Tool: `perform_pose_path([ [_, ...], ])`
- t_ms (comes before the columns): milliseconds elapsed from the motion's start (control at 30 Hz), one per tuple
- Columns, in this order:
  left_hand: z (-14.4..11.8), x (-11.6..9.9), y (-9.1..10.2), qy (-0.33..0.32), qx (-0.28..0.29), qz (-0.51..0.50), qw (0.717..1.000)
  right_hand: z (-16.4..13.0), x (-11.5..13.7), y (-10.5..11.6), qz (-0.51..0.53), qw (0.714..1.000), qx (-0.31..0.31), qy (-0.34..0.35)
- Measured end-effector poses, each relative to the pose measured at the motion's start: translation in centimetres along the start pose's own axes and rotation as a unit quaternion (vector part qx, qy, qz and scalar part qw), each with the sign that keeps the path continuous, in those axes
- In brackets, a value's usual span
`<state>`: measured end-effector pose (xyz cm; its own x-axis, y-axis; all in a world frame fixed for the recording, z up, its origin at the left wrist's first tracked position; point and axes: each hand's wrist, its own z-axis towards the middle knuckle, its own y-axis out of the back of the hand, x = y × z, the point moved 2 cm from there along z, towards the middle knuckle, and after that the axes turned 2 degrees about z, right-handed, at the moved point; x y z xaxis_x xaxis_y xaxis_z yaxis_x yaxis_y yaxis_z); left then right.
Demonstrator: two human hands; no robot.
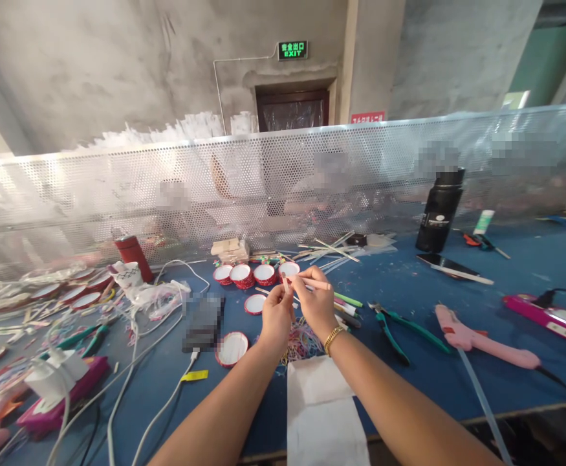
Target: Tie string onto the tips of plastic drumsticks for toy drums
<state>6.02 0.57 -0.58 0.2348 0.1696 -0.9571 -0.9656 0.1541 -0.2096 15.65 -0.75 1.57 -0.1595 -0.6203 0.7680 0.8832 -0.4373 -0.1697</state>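
My left hand (276,315) and my right hand (315,301) meet above the blue table (506,285). The right hand pinches a thin pale pink stick (317,283) that points right. The left hand's fingertips hold a small piece at the stick's left end; what that piece is I cannot tell. Under the hands lies a tangle of coloured threads (302,340). Small round red-rimmed drums (253,274) stand in a row just beyond, with two more (233,348) nearer the left hand. A gold bracelet sits on my right wrist.
Green-handled pliers (393,323) and a pink glue gun (477,340) lie to the right. A black bottle (438,210) and a phone (445,264) stand further back. A perforated metal screen (360,168) bounds the table's far side. Cables, a charger (54,378) and a red flask (132,257) crowd the left. White paper (321,408) lies near the front edge.
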Motion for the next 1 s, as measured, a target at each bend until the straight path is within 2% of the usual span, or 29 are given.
perform_pose_path([
  [367, 0.03, 0.17, -0.10, -0.014, -0.026, -0.014, 0.999, 0.05, 0.08, 0.14, -0.031, 0.999, -0.016, 0.012],
  [533, 0.00, 0.00, -0.19, -0.007, -0.025, -0.025, 0.999, -0.10, 0.29, -0.11, -0.020, 1.000, 0.011, 0.014],
  [767, 0.03, 0.08, -0.10, -0.012, -0.023, -0.023, 0.999, -0.07, 0.01, 0.05, -0.019, 1.000, -0.014, 0.005],
  [1000, 0.21, 0.30, -0.10, -0.008, -0.018, -0.018, 1.000, -0.16, 0.05, -0.15, -0.024, 1.000, 0.009, 0.014],
])
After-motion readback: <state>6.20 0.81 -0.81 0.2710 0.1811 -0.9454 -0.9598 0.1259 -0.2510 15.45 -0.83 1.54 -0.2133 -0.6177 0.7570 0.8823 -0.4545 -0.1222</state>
